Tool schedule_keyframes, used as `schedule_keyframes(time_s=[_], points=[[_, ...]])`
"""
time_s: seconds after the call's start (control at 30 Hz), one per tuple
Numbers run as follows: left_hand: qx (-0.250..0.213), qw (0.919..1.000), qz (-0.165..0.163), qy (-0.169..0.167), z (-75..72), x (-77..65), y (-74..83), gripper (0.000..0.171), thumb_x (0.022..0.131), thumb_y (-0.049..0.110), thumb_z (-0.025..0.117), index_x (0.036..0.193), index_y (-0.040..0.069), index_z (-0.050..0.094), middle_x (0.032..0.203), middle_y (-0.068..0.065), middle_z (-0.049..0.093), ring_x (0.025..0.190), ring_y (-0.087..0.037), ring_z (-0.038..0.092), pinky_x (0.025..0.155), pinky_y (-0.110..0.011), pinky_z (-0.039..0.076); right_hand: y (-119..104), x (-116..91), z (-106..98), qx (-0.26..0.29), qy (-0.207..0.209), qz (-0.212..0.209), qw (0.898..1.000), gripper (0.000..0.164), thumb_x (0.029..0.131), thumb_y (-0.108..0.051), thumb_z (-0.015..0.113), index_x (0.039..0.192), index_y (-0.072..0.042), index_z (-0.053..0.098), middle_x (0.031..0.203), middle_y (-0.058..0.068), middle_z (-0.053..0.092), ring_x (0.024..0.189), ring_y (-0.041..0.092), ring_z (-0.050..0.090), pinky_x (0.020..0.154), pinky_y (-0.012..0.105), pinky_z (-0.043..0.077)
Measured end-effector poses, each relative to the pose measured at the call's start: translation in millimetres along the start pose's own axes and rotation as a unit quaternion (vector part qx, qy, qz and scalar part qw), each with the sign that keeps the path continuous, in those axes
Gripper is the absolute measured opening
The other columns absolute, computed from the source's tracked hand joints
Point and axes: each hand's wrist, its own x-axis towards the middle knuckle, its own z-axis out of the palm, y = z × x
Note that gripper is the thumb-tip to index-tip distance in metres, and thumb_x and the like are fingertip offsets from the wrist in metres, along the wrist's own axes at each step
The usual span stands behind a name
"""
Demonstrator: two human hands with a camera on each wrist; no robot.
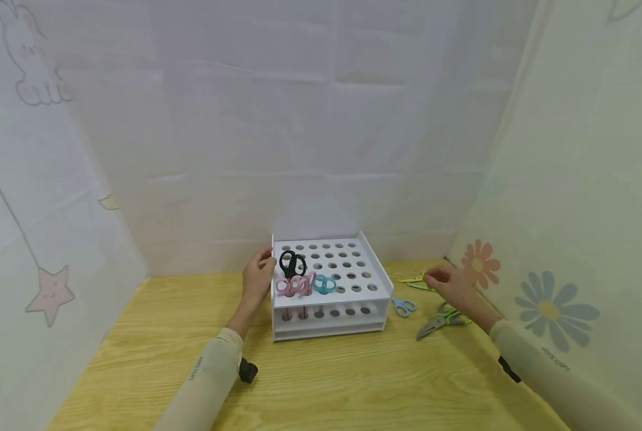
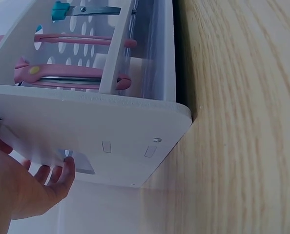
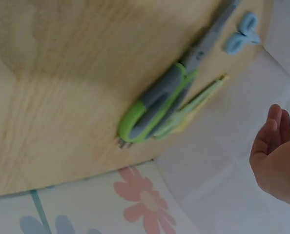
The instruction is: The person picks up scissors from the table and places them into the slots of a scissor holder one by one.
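My left hand (image 1: 258,276) is at the left side panel of a white rack (image 1: 332,329) with rows of round holes. In the left wrist view, its loosely bent fingers (image 2: 67,168) lie against that panel beside a cut-out. Black-handled scissors (image 1: 293,263), pink-handled scissors (image 1: 290,285) and teal-handled scissors (image 1: 324,284) stand handles up in the rack. My right hand (image 1: 453,287) hovers above the table's right side, fingers bent and holding nothing. Near it lie yellow scissors (image 1: 411,279), green scissors (image 1: 420,287) and larger grey-and-green scissors (image 1: 444,319).
Light blue scissors (image 1: 404,307) lie against the rack's right side, blades hidden. The wooden table (image 1: 321,383) meets a white sheet (image 1: 235,149) behind and a flower-printed sheet (image 1: 558,227) at the right.
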Motion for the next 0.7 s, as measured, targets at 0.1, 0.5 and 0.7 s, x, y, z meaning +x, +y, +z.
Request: schedule_keyframes(time_s=[0.1, 0.5, 0.7], points=[[0.003, 1.0000, -0.003, 0.001, -0.7, -0.4, 1.9, 0.043, 0.097, 0.020, 0.056, 0.136, 0.003, 0.063, 0.132, -0.017, 0.063, 0.118, -0.036, 0.060, 0.101, -0.051, 0.048, 7, 0, 14, -0.026, -0.039, -0.002, 0.999, 0.028, 0.101, -0.025, 0.065, 0.113, -0.001, 0.072, 0.101, 0.010, 0.072, 0.094, 0.031, 0.069, 0.076, 0.047, 0.057], [0.006, 0.9999, -0.010, -0.002, 0.6, 3.1, 0.0, 0.042, 0.097, 0.019, 0.058, 0.136, 0.004, 0.063, 0.131, -0.016, 0.063, 0.118, -0.034, 0.061, 0.099, -0.048, 0.049, 16, 4, 48, -0.075, -0.102, 0.063, 0.990, 0.017, 0.095, -0.013, 0.070, 0.100, 0.003, 0.070, 0.093, 0.009, 0.069, 0.083, 0.026, 0.065, 0.070, 0.045, 0.055], [0.007, 1.0000, -0.004, 0.001, 0.3, 3.9, 0.0, 0.043, 0.096, 0.019, 0.057, 0.135, 0.003, 0.063, 0.131, -0.016, 0.064, 0.116, -0.034, 0.062, 0.098, -0.048, 0.050, 16, 7, 53, -0.105, -0.098, 0.077, 0.987, 0.015, 0.095, -0.012, 0.067, 0.096, 0.003, 0.070, 0.089, 0.011, 0.068, 0.074, 0.023, 0.061, 0.060, 0.039, 0.052]])
